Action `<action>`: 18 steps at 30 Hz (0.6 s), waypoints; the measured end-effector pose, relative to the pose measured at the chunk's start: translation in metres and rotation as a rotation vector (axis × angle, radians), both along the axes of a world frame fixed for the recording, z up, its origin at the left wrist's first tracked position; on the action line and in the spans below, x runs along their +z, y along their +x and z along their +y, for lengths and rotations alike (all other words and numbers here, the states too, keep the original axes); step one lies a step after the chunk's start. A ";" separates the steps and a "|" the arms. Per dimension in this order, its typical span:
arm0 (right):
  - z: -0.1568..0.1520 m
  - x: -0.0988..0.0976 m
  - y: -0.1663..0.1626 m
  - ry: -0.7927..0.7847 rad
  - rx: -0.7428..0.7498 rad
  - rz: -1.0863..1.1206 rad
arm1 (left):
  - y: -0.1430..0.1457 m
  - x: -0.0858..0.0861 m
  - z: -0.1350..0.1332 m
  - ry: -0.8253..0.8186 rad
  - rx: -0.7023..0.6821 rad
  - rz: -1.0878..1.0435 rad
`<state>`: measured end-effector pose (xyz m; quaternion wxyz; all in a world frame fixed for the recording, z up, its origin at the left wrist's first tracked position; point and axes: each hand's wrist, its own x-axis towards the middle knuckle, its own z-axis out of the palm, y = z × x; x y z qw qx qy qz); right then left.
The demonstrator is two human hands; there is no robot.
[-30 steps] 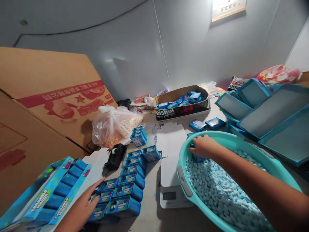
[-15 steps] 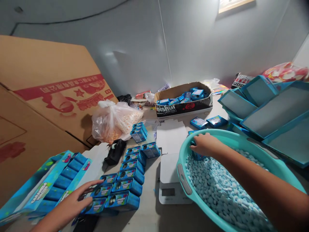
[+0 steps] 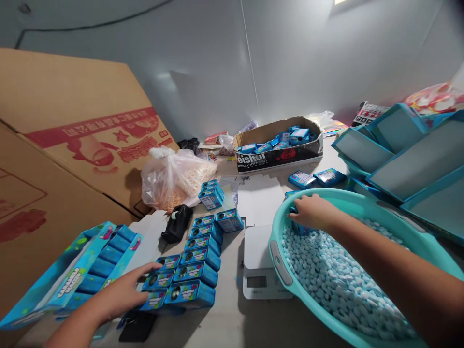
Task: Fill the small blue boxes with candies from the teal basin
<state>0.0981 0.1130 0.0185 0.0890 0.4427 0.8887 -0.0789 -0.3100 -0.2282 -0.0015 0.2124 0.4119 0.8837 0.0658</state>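
Head view: grey wall stands behind table and tub.

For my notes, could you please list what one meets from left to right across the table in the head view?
Open display box, rows of small blue boxes, white scale, turquoise basin.

Nine blue boxes in the double row, one basin, one scale
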 end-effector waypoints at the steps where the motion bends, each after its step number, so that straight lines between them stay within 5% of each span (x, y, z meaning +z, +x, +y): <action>1: 0.000 0.001 0.000 -0.003 -0.001 0.000 | -0.003 -0.002 0.000 0.005 0.004 -0.005; 8: -0.002 0.004 -0.001 -0.011 -0.007 -0.010 | -0.017 -0.013 0.002 0.080 -0.193 0.279; 14: -0.001 0.004 0.000 0.000 -0.003 -0.011 | -0.021 -0.017 -0.002 0.095 -0.178 0.335; 18: -0.001 0.003 0.000 0.000 -0.005 0.015 | -0.048 -0.021 -0.012 0.170 -0.191 0.407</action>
